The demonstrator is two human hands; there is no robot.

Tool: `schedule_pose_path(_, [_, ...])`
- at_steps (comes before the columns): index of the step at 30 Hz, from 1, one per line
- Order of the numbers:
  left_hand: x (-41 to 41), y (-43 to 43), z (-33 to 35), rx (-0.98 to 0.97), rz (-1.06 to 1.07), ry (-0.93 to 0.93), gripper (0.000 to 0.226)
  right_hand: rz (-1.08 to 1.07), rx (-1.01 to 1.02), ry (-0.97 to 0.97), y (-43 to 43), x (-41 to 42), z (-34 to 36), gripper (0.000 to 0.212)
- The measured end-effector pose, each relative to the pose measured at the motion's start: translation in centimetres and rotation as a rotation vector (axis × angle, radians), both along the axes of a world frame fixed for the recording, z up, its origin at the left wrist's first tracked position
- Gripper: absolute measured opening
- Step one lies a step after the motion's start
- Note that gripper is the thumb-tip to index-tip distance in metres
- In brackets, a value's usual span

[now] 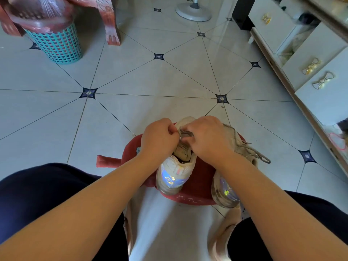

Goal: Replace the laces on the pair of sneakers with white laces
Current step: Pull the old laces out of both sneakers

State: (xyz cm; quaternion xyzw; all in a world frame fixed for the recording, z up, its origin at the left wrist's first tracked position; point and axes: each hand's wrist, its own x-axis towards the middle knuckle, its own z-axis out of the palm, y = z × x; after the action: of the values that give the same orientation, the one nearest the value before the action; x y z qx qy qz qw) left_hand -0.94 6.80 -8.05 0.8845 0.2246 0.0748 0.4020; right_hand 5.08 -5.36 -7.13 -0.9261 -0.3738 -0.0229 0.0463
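Tiled floor [169, 81] all round; cabinet [310, 72] off right, teal basket [56, 46] far left, neither in way. Red stool [199, 178] carries both: near sneaker [176, 166] centre, second sneaker [226, 189] at right edge — could tip off if stool jolted. Left hand [159, 140], right hand [207, 140] curled, pinching old grey lace [185, 132] above tongue — hard tug may drag sneaker forward. White laces not in view.

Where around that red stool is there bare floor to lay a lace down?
Bare tile lies ahead of the red stool, between the teal basket, the fan base and the cabinet. The stool is crowded: sneakers, left hand, right hand, lace.
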Motion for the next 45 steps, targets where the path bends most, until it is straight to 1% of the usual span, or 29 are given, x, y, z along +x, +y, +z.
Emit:
schedule_pose_path(2, [0.0,0.1,-0.2,-0.006,0.008,-0.002,0.005,0.011,0.061,-0.004,0.0,-0.2,0.1,0.028])
schedule_pose_path(4, [0.1,0.3,-0.3,-0.008,0.017,-0.004,0.004,0.000,0.171,0.053,0.1,-0.3,0.5,0.030])
schedule_pose_path(5, [0.1,0.3,-0.3,-0.009,0.019,-0.006,0.005,-0.007,0.191,0.085,0.2,-0.4,0.8,0.032])
schedule_pose_path(7, [0.2,0.3,-0.4,-0.020,0.023,-0.007,0.008,0.001,0.173,0.112,0.2,-0.8,1.0,0.035])
schedule_pose_path(9, [0.2,0.2,-0.3,-0.027,0.025,-0.005,0.008,0.013,0.118,0.071,0.1,-1.0,0.9,0.033])
schedule_pose_path(14, [0.2,0.3,-0.2,-0.026,0.000,-0.005,0.006,-0.024,-0.018,-0.037,0.1,-0.8,0.8,0.019])
schedule_pose_path(17, [0.0,0.7,-0.2,-0.024,0.012,0.001,0.010,-0.130,-0.046,-0.072,-0.8,0.5,1.5,0.015])
schedule_pose_path(19, [-0.1,0.8,-0.2,-0.017,0.015,0.014,0.012,-0.221,0.007,-0.076,-2.1,1.7,2.2,0.012])
schedule_pose_path(22, [-0.1,1.1,-0.2,-0.008,0.045,0.024,0.017,-0.374,0.062,-0.084,-4.2,2.8,3.0,0.017])
schedule_pose_path(23, [-0.1,1.2,-0.2,-0.006,0.045,0.026,0.019,-0.391,0.100,-0.038,-4.5,2.9,3.0,0.016])
schedule_pose_path(24, [-0.2,1.2,-0.2,-0.006,0.038,0.030,0.021,-0.373,0.136,0.048,-4.4,2.7,2.9,0.015])
schedule_pose_path(26, [-0.2,1.0,-0.1,-0.011,0.020,0.033,0.021,-0.287,0.106,0.232,-3.5,1.8,2.6,0.017])
schedule_pose_path(27, [-0.1,0.9,0.0,-0.010,0.014,0.034,0.020,-0.247,0.030,0.264,-3.1,1.5,2.3,0.014])
schedule_pose_path(28, [-0.1,0.7,0.0,-0.004,0.006,0.037,0.020,-0.224,-0.058,0.255,-2.9,1.3,1.9,0.013])
schedule_pose_path(29, [-0.1,0.6,0.0,0.003,-0.002,0.042,0.019,-0.222,-0.129,0.217,-2.7,1.2,1.8,0.018])
schedule_pose_path(30, [-0.1,0.5,0.0,0.006,-0.009,0.048,0.018,-0.233,-0.148,0.175,-2.8,1.2,1.7,0.027])
schedule_pose_path(31, [-0.1,0.6,0.1,0.006,-0.012,0.056,0.017,-0.249,-0.106,0.155,-2.8,1.1,1.5,0.033])
schedule_pose_path(32, [-0.1,0.6,0.1,0.008,-0.016,0.066,0.017,-0.262,-0.022,0.164,-2.6,0.9,1.5,0.032])
schedule_pose_path(33, [0.0,0.7,0.1,0.012,-0.021,0.076,0.017,-0.275,0.071,0.204,-2.3,0.5,1.5,0.028])
schedule_pose_path(34, [0.0,0.7,0.1,0.014,-0.030,0.084,0.016,-0.286,0.119,0.270,-1.9,0.1,1.5,0.027])
schedule_pose_path(36, [0.3,0.7,0.1,0.010,-0.061,0.090,0.011,-0.295,0.094,0.401,-1.1,-0.5,1.3,0.033])
schedule_pose_path(38, [0.6,0.6,0.2,0.006,-0.102,0.098,0.013,-0.292,0.047,0.436,-0.6,-0.7,1.3,0.034])
schedule_pose_path(39, [0.8,0.6,0.2,0.006,-0.122,0.107,0.017,-0.305,0.062,0.453,-0.6,-0.5,1.3,0.030])
schedule_pose_path(41, [1.2,0.6,0.3,0.023,-0.163,0.110,0.028,-0.360,0.173,0.541,-0.7,-0.4,1.2,0.018])
schedule_pose_path(42, [1.3,0.6,0.3,0.066,-0.188,0.107,0.031,-0.386,0.251,0.597,-0.7,-0.4,1.2,0.014])
schedule_pose_path(43, [1.5,0.5,0.3,0.160,-0.227,0.100,0.032,-0.405,0.327,0.640,-0.7,-0.6,1.1,0.012])
schedule_pose_path(45, [1.7,0.3,0.1,0.428,-0.321,0.074,0.026,-0.423,0.409,0.657,-0.7,-0.9,1.2,0.010])
